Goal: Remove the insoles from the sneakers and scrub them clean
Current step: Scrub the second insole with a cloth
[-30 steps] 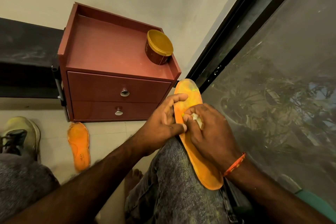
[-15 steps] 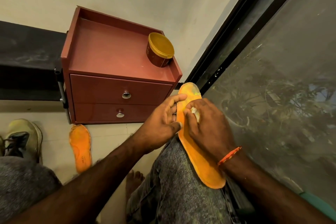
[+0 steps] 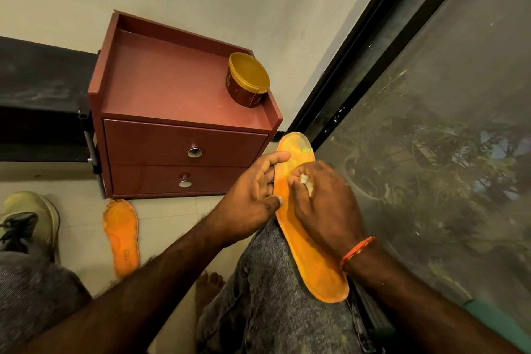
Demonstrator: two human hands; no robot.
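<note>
At about nine o'clock from my hands, a pale green sneaker stands on the tiled floor. Just to its right, at about eight o'clock, the second orange insole lies flat on the floor below the red drawer cabinet. On the cabinet top, at about eleven o'clock, sits a brown tub with a yellow lid.

My left hand steadies the orange insole that lies along my right thigh, its toe end pointing to twelve o'clock. The fingers are spread wide, forefinger over the insole's left edge and thumb tip pressed against the same edge lower down, so the hand braces it and does not wrap it.

My right hand is curled closed around a small whitish wad, pressed down on the insole's front half. An orange thread band circles that wrist. At three o'clock is the dusty window pane.
</note>
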